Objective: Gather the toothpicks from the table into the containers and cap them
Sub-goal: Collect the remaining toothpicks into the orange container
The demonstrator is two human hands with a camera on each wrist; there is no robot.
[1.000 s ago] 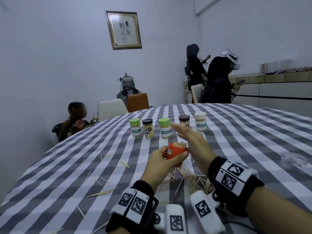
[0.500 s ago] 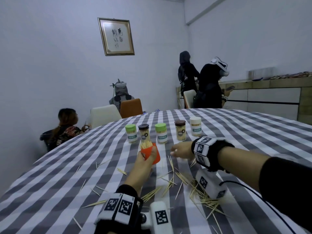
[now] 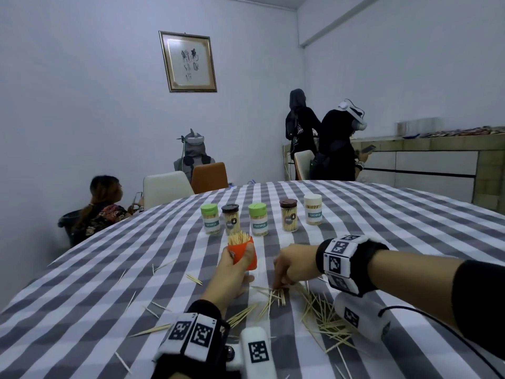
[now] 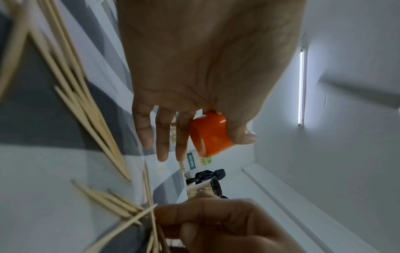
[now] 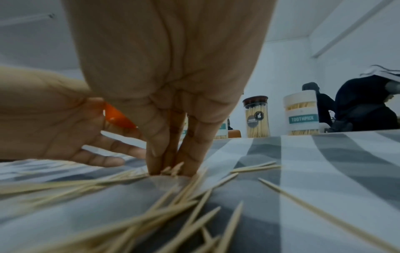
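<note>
Fingers [image 5: 190, 150] amid loose toothpicks [image 3: 322, 315], five capped jars [image 3: 288, 218] beyond.

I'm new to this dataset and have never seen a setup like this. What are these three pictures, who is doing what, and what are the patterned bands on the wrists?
No machine here: a person works with bare hands. The wide picture comes from a camera on their head; the other two come from cameras strapped to each wrist, looking along the fingers. The patterned bands are part of those wrist mounts. The left hand holds an orange container, uncapped and partly filled with toothpicks. The right hand reaches down and pinches a bunch from the loose toothpicks scattered on the checked tablecloth. Behind stand five capped containers in a row. Other people are in the room.
</note>
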